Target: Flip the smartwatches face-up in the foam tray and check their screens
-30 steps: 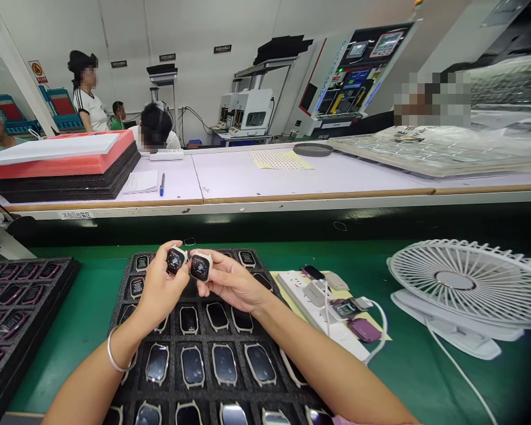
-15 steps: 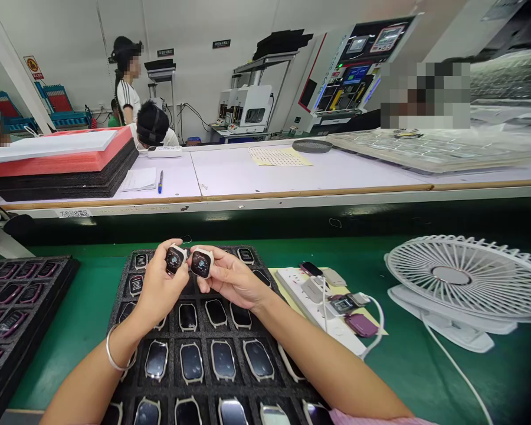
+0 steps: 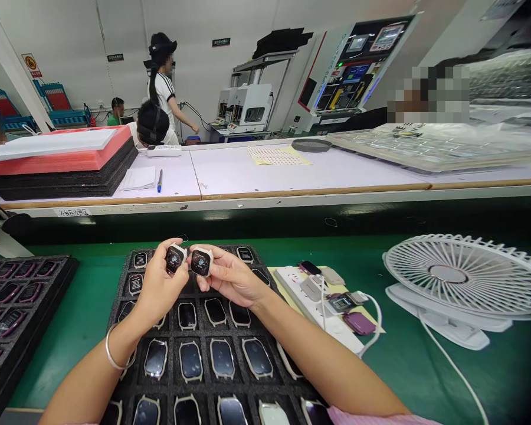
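My left hand point(image 3: 161, 286) grips a watch point(image 3: 175, 258) with a pale case and a lit dark screen. Close beside it, my right hand point(image 3: 234, 277) holds a second watch point(image 3: 201, 262) of the same kind, its screen also lit. Both screens face up toward the camera, over the far part of a black foam tray point(image 3: 206, 330). Rows of pale-framed watches point(image 3: 222, 359) lie in the tray's compartments. Some compartments are hidden under my hands and forearms.
Left lies another foam tray point(image 3: 24, 324) with purple-framed watches. To the right are a white power strip point(image 3: 292, 280), a purple watch point(image 3: 359, 323), cables and a white fan point(image 3: 446, 274). A raised shelf point(image 3: 230, 174) crosses behind; people are beyond it.
The standing person beyond the shelf has moved to the right, and an arm now reaches out. My hands and the two watches have stayed nearly in place.
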Demonstrator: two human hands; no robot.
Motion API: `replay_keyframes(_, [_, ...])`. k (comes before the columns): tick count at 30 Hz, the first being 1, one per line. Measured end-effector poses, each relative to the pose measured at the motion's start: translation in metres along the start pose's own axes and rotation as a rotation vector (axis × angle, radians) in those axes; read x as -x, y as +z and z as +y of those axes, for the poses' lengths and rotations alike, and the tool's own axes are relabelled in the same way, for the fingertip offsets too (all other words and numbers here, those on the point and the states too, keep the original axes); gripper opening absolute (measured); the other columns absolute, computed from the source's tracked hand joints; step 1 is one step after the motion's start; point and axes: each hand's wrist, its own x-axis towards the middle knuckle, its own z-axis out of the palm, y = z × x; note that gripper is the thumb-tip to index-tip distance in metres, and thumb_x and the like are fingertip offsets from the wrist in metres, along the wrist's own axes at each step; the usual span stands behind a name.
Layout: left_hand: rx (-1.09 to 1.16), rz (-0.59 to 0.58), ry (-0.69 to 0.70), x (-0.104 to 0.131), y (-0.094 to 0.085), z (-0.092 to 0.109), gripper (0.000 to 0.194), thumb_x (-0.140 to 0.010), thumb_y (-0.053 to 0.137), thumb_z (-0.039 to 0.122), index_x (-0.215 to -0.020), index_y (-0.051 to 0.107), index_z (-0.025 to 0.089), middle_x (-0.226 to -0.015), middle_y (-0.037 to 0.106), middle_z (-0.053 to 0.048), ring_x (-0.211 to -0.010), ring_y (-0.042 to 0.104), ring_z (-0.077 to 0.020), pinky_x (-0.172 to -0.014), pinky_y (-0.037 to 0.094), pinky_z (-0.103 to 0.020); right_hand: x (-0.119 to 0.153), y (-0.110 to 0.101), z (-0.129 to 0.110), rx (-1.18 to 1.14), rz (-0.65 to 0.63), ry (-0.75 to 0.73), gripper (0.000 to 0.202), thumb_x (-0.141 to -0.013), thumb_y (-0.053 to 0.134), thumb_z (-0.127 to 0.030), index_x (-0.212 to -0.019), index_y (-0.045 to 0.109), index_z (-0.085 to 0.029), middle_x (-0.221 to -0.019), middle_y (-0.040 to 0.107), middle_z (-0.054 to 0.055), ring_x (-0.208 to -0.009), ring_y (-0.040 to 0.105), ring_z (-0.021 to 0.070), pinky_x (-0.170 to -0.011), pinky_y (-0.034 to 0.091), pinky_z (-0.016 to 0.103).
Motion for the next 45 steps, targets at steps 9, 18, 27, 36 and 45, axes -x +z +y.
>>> replay_keyframes(9, [0.021, -0.024, -0.027, 0.0, -0.0004, -0.0004, 0.046, -0.079, 0.06, 0.032, -0.123, 0.057, 0.016, -0.097, 0.065, -0.005, -0.083, 0.06, -0.0169, -0.073, 0.047, -0.029, -0.0003, -0.0019, 0.0016, -0.016, -0.04, -0.022, 0.044, -0.081, 0.083, -0.034, -0.12, 0.066, -0.022, -0.106, 0.066, 0.004, -0.069, 0.064, 0.0123, -0.066, 0.05, 0.026])
replay_keyframes(18, [0.024, -0.026, -0.032, 0.0001, -0.0001, 0.0001, 0.046, -0.078, 0.06, 0.032, -0.122, 0.057, 0.017, -0.097, 0.063, -0.004, -0.085, 0.058, -0.0169, -0.076, 0.045, -0.029, -0.0004, -0.0013, 0.0006, -0.015, -0.05, -0.018, 0.043, -0.081, 0.084, -0.035, -0.119, 0.067, -0.023, -0.107, 0.066, 0.004, -0.069, 0.065, 0.0119, -0.066, 0.05, 0.026])
replay_keyframes(27, [0.025, -0.03, -0.025, 0.0005, -0.0004, 0.0006, 0.046, -0.078, 0.06, 0.032, -0.122, 0.057, 0.016, -0.096, 0.064, -0.005, -0.081, 0.058, -0.0164, -0.073, 0.046, -0.029, -0.0005, -0.0005, 0.0007, -0.028, -0.056, -0.024, 0.043, -0.081, 0.084, -0.034, -0.118, 0.068, -0.023, -0.107, 0.067, 0.003, -0.068, 0.066, 0.0118, -0.066, 0.05, 0.025])
replay_keyframes(36, [0.045, -0.03, -0.02, 0.0, 0.0005, 0.0001, 0.044, -0.081, 0.061, 0.032, -0.122, 0.057, 0.018, -0.096, 0.064, -0.004, -0.083, 0.059, -0.016, -0.075, 0.046, -0.029, -0.0004, -0.0019, 0.0013, -0.009, -0.044, -0.021, 0.044, -0.08, 0.084, -0.035, -0.119, 0.066, -0.023, -0.107, 0.066, 0.003, -0.068, 0.064, 0.0118, -0.066, 0.05, 0.026])
replay_keyframes(45, [0.053, -0.023, -0.023, -0.0006, 0.0008, -0.0002, 0.046, -0.078, 0.062, 0.031, -0.121, 0.057, 0.017, -0.096, 0.064, -0.005, -0.085, 0.061, -0.0174, -0.077, 0.047, -0.03, 0.0, -0.0018, 0.0006, 0.015, -0.038, -0.022, 0.047, -0.08, 0.084, -0.037, -0.12, 0.065, -0.022, -0.107, 0.066, 0.004, -0.068, 0.063, 0.0118, -0.065, 0.05, 0.027])
